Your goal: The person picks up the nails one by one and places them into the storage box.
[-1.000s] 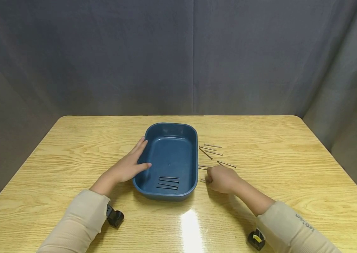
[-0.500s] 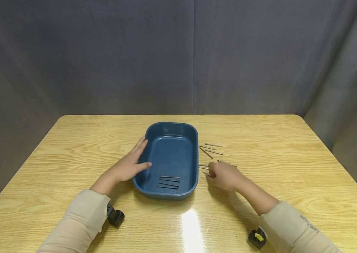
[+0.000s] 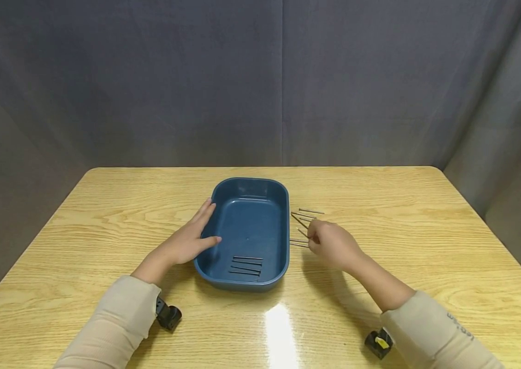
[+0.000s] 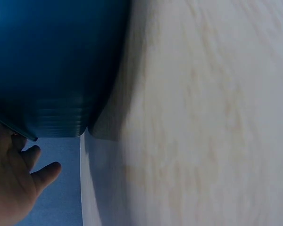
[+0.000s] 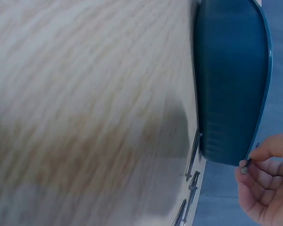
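A deep blue plastic bin (image 3: pixel 247 218) stands on the table, several nails (image 3: pixel 244 273) lying at its near end. My left hand (image 3: pixel 186 243) rests at the bin's left rim with fingers extended and the thumb reaching over the edge; the left wrist view shows the fingers beside the rim. To the right of the bin, my right hand (image 3: pixel 334 245) is raised over the table and pinches a nail (image 5: pixel 244 170) between thumb and fingertips. Its shaft points up and left in the head view. Below that hand, more nails (image 5: pixel 194 153) lie near the bin's wall.
Several loose nails (image 3: pixel 311 211) lie just right of the bin, partly behind the right hand. A wood-grain table (image 3: pixel 126 215) carries everything, and a grey curtain (image 3: pixel 260 87) hangs beyond its far edge. Small black cameras (image 3: pixel 168 316) sit at both wrists.
My right hand has lifted from the table and moved slightly away from me with a nail in its fingers. My left hand and the bin stay where they were.
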